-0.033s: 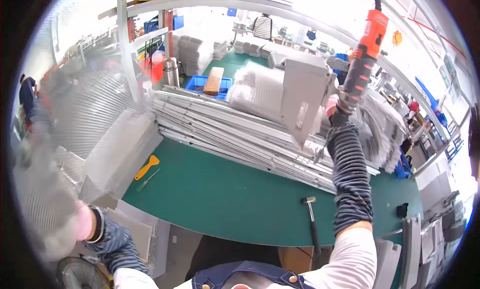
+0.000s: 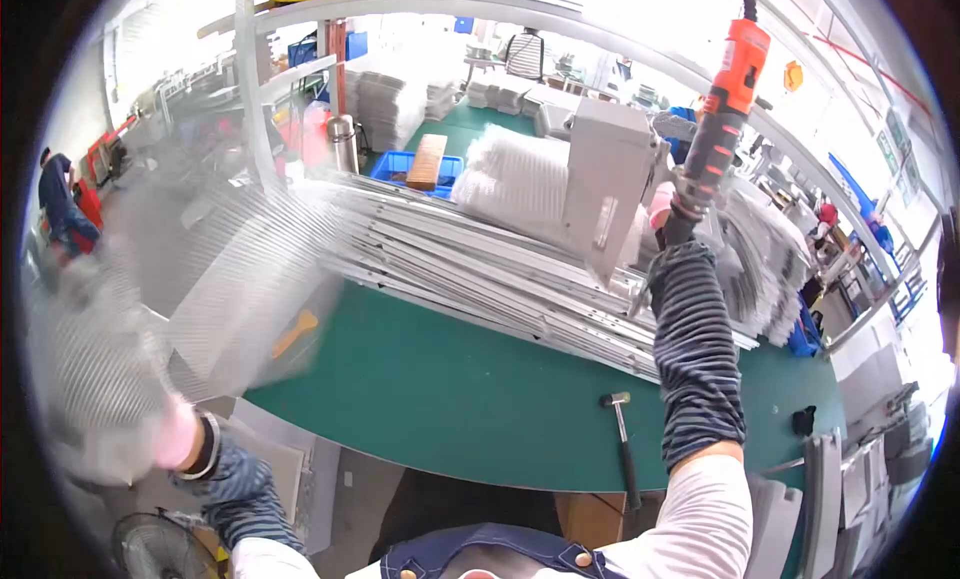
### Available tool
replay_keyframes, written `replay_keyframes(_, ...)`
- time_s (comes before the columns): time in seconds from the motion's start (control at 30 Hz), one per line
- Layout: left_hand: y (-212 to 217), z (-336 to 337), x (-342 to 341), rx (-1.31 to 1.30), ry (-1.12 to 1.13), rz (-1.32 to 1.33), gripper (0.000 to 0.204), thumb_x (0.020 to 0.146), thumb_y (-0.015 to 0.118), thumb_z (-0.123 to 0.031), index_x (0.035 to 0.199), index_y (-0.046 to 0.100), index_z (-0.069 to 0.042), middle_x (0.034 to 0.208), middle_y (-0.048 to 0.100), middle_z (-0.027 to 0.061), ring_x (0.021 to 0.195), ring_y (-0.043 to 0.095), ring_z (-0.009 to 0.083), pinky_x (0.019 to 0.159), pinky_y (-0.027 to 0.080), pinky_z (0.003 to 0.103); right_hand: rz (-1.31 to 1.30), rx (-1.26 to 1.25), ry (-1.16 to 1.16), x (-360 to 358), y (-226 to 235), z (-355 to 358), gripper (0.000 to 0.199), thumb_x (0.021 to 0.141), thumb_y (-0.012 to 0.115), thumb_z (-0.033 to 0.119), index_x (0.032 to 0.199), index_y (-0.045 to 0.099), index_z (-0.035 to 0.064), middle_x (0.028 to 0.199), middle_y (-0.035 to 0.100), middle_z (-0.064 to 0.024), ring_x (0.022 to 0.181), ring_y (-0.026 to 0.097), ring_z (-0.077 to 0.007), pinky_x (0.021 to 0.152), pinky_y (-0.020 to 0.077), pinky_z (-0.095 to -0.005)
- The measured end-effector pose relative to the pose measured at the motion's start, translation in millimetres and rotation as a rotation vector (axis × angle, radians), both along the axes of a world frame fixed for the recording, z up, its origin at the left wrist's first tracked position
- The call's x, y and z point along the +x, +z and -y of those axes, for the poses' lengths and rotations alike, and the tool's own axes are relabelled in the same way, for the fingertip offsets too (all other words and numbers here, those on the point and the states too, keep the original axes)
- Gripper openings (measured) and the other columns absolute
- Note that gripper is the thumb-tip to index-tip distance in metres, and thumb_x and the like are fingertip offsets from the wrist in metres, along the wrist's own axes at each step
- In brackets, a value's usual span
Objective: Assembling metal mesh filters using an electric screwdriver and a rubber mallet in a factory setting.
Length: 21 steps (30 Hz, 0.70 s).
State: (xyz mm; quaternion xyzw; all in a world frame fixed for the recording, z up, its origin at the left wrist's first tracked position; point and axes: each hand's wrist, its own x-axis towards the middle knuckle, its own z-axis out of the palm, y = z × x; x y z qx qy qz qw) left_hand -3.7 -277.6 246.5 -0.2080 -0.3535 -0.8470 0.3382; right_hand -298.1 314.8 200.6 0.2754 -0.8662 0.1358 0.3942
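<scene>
My left hand [image 2: 178,434] is out at the far left, closed on a clear, ribbed plastic sheet that looks like bubble wrap [image 2: 95,369]; motion smears the sheet. My right hand [image 2: 661,206] reaches over the far side of the table, gripping a grey box-shaped part [image 2: 608,159] held upright above the metal strips. An orange and grey power screwdriver [image 2: 727,109] hangs on a cord in front of that hand and hides most of its fingers. Through a blurred plastic sheet [image 2: 250,289] shows a yellow scraper [image 2: 296,334] on the green table [image 2: 450,379].
Long grey metal strips [image 2: 480,274] lie stacked across the table. Behind them are white bubble wrap [image 2: 512,184], a blue bin [image 2: 395,167] and a steel flask [image 2: 342,144]. A hammer [image 2: 622,429] overhangs the front edge. A fan [image 2: 155,549] stands at lower left.
The blurred plastic at the left has swung right, over the yellow scraper and the strips' left end. The grey part has shifted slightly up with my right hand; the screwdriver has moved slightly left.
</scene>
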Motion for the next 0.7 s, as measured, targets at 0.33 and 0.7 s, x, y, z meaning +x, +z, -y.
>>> replay_keyframes(0.33,-195.0,-167.4,-164.6,-0.453,-0.739,0.218,0.046,0.102,0.035,-0.036,0.130,0.046,-0.002,0.123,0.055,0.0136,0.107,0.054,0.0263,0.098,0.044,0.040,0.030,-0.273,0.080,22.2,71.3,-91.1,0.019,0.089,0.058,0.012,0.105,0.064,0.0026,0.094,0.068,-0.0097,0.082,0.061,-0.0185,0.077,0.0486,-0.0320)
replay_keyframes(0.7,-144.0,-367.4,-255.8,-0.364,-1.140,0.469,0.037,0.101,0.041,-0.025,0.126,0.053,0.000,0.130,0.054,0.0151,0.116,0.053,0.0224,0.098,0.044,0.032,0.009,-0.597,-0.185,145.5,155.6,-167.8,0.024,0.095,0.055,0.015,0.114,0.065,0.0057,0.094,0.068,-0.0049,0.081,0.063,-0.0115,0.073,0.0496,-0.0288)
